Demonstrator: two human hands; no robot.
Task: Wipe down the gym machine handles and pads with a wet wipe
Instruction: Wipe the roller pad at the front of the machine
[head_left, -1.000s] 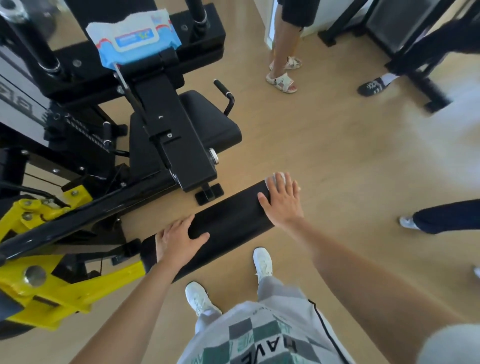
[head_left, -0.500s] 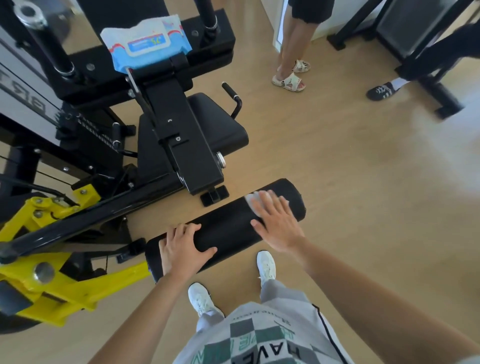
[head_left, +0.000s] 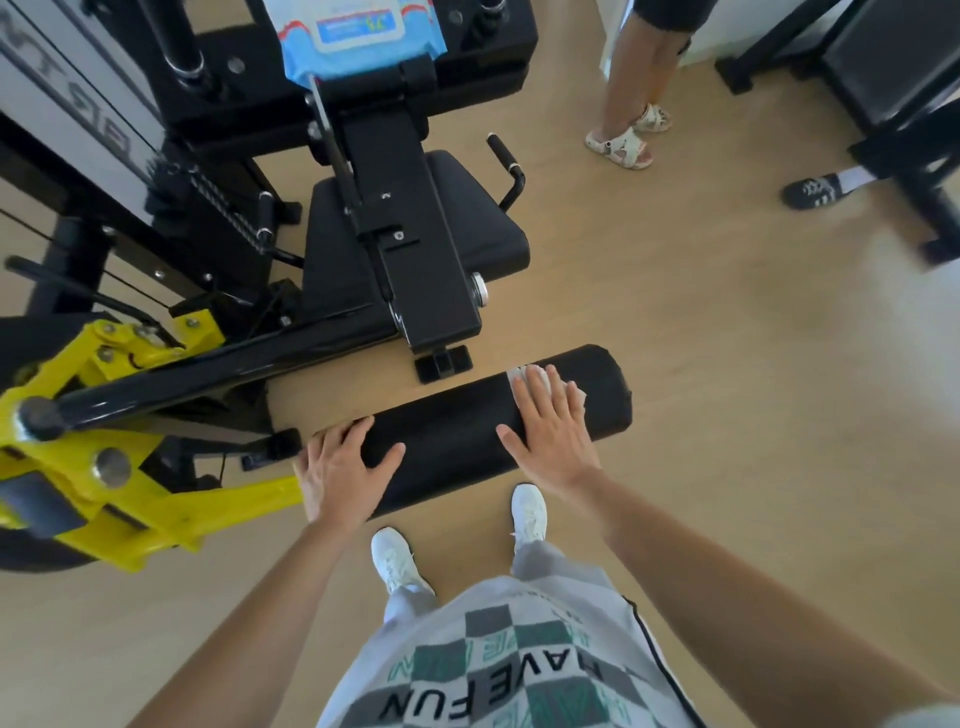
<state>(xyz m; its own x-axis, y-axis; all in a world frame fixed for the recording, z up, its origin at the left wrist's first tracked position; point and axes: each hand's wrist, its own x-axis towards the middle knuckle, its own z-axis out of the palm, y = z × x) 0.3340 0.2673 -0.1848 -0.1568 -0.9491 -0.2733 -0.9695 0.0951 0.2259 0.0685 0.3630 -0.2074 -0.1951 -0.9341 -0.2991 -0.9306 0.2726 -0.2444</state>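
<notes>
**Leg machine, roller pad under wipe: items in head view**

1. Roller pad: black, cylinder-shaped, lying crosswise in front of the person, its left end joined to the yellow frame.
2. Wet wipe: white, crumpled, on top of the roller pad towards its right end. It is mostly covered by the palm, with edges showing past the fingertips and at the little-finger side.
3. Right hand: laid flat on the wet wipe, fingers straight and slightly spread, pressing it onto the pad.
4. Left hand: at the pad's left end, fingers curved over the top and thumb stretched along the near side, holding the roll.
5. Pack of wipes: blue and white, resting on the black machine body at the top of view, well apart from the hands.
6. Seat: black cushion beyond the pad, with a curved side handle at its right.
7. Floor: light wood. The wearer's white shoes stand just below the pad.
8. Bystanders: pale sandals and one dark shoe at upper right.
</notes>
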